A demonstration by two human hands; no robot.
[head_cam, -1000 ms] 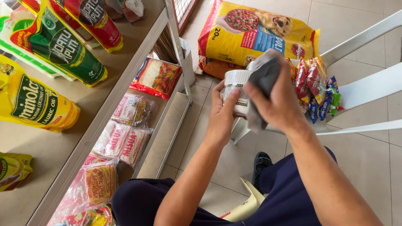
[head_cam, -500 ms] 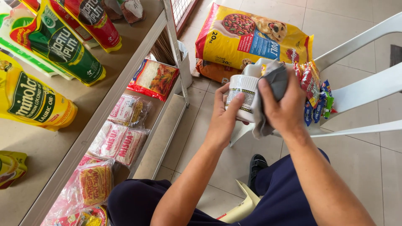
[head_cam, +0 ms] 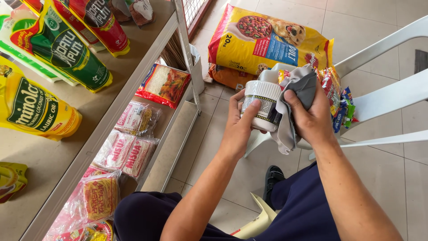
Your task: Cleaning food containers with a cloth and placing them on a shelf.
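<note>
Centrally, left hand [head_cam: 238,129] wrapped around white jar [head_cam: 263,105], right hand [head_cam: 312,118] clutching grey cloth [head_cam: 296,96] against it, pale tiled floor [head_cam: 401,178] below, shelf [head_cam: 111,120] of packets lower left, yellow pet-food bag [head_cam: 267,40] upper centre, white plastic chair [head_cam: 388,98] right.

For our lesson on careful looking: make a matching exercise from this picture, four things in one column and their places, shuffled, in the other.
Things:
1. white jar
2. grey cloth
3. yellow pet-food sack
4. yellow oil pouch

Places:
A. on the top shelf
B. in the left hand
C. lying on the tiled floor
D. in the right hand

Pairs: 1-B, 2-D, 3-C, 4-A
</note>
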